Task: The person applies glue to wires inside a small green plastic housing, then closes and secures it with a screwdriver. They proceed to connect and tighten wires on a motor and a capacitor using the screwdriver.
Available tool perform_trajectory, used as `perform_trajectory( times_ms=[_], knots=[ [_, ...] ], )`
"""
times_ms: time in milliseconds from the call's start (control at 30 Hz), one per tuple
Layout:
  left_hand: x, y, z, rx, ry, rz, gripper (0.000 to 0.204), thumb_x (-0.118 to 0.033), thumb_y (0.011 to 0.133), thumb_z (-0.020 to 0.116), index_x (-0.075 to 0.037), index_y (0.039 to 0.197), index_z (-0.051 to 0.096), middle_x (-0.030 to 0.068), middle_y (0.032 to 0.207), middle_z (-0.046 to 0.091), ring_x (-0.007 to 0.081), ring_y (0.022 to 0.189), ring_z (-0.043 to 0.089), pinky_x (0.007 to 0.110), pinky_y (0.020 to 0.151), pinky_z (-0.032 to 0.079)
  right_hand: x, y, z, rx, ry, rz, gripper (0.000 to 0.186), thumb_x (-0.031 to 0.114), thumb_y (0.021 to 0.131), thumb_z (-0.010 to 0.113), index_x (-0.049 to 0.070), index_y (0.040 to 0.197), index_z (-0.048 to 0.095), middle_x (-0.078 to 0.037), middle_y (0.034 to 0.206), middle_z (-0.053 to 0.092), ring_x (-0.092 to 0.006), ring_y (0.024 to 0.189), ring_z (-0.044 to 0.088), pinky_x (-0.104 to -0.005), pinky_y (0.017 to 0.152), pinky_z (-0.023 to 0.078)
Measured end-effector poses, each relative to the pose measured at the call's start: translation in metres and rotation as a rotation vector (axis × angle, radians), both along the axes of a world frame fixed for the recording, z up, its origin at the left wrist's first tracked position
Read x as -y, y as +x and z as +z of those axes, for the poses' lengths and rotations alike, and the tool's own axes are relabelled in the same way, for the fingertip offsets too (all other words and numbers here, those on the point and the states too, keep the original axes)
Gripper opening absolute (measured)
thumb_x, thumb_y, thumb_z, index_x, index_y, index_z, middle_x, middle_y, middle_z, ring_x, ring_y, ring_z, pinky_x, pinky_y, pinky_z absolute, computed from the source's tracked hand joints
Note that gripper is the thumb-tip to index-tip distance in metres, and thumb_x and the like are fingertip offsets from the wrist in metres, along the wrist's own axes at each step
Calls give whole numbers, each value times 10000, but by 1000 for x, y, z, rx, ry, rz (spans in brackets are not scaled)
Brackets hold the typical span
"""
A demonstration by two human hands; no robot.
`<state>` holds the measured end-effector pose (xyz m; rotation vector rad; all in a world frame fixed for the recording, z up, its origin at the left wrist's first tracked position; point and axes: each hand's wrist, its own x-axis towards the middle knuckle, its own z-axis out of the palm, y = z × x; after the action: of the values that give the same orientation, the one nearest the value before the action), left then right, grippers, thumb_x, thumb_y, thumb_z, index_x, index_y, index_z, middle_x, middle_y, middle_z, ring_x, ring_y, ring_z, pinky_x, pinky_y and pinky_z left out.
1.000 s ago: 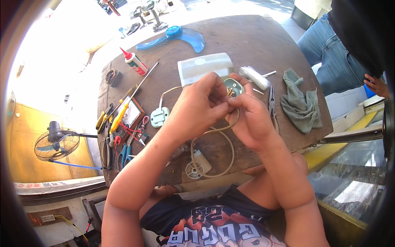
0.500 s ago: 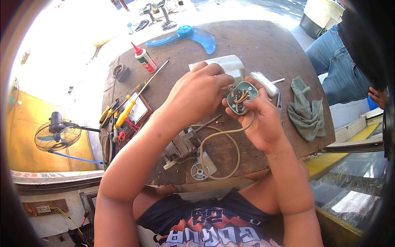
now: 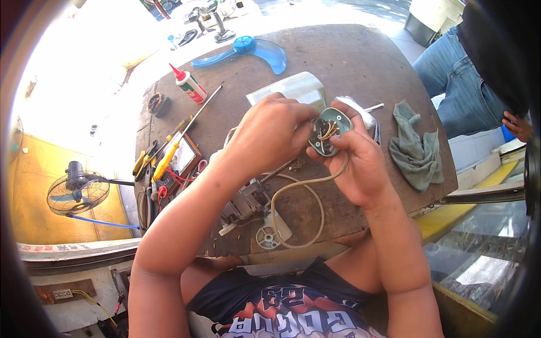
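Note:
My right hand [image 3: 363, 160] holds a small rounded green housing [image 3: 341, 119], its hollow side up, with several yellowish wires and dark parts inside. A beige cable [image 3: 298, 183] runs from it in a loop over the table. My left hand [image 3: 273, 127] is closed in a pinch at the housing's left edge; whatever its fingertips grip is hidden. Beyond the hands lies a translucent whitish plastic cover [image 3: 301, 87]. Below my left forearm sits a metal motor assembly [image 3: 248, 200], partly covered by the arm, with a pale round-ended plastic piece [image 3: 269, 237] beside it.
On the wooden table [image 3: 332, 50] are a blue fan blade [image 3: 270, 53], a glue bottle [image 3: 190, 84], a long screwdriver [image 3: 203, 107], yellow-handled tools [image 3: 167, 160], a coil [image 3: 158, 105] and a grey-green cloth [image 3: 414, 149]. A person in jeans [image 3: 470, 90] is at the right; a fan [image 3: 78, 188] stands left.
My left fingertips have moved in against the housing's edge, and a small part seen between them before is now covered. The table's contents have shifted slightly leftward in the view.

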<state>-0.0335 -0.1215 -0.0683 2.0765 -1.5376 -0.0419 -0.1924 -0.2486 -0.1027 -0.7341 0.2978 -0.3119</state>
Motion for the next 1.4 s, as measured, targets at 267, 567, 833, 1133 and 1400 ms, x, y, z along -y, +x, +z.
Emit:
perform_trajectory(
  times_ms=[267, 567, 833, 1133, 1400],
  knots=[
    [0, -5, 17, -386, 114, 222, 280, -192, 935, 667, -29, 1108, 815, 241, 872, 778, 430, 849, 764, 499, 841, 596, -7, 1, 5, -43, -56, -16, 603, -10, 986, 496, 120, 1559, 360, -113, 1330, 599, -220, 1159, 652, -418, 957, 575],
    [6, -18, -1, -143, -42, 144, 239, -133, 970, 647, 20, 1102, 774, 237, 949, 782, 456, 1040, 712, 546, 971, 545, -4, 2, -4, -85, -67, -79, 626, -17, 972, 491, 136, 1569, 380, -103, 1330, 617, -218, 1146, 673, -428, 946, 596],
    [5, -14, 8, -341, 10, 158, 226, -119, 992, 637, 27, 1111, 761, 271, 1001, 783, 461, 1032, 746, 533, 945, 561, -4, 2, 0, -42, -12, -64, 611, -45, 950, 497, 124, 1527, 383, -91, 1332, 561, -186, 1146, 613, -404, 924, 568],
    [5, -13, 11, -428, 58, 201, 205, -111, 1023, 652, -1, 1158, 760, 207, 979, 796, 348, 959, 768, 460, 896, 570, -5, 2, 3, -48, -35, -69, 604, -45, 945, 483, 100, 1521, 376, -119, 1332, 594, -233, 1128, 668, -414, 904, 569],
    [0, -10, 14, -505, 0, 170, 175, -90, 1034, 670, 0, 1162, 748, 93, 896, 736, 179, 807, 645, 384, 797, 544, -2, 3, 6, -2, 24, -59, 559, -30, 962, 451, 103, 1502, 387, -143, 1284, 626, -246, 1076, 701, -416, 872, 577]
  ],
)
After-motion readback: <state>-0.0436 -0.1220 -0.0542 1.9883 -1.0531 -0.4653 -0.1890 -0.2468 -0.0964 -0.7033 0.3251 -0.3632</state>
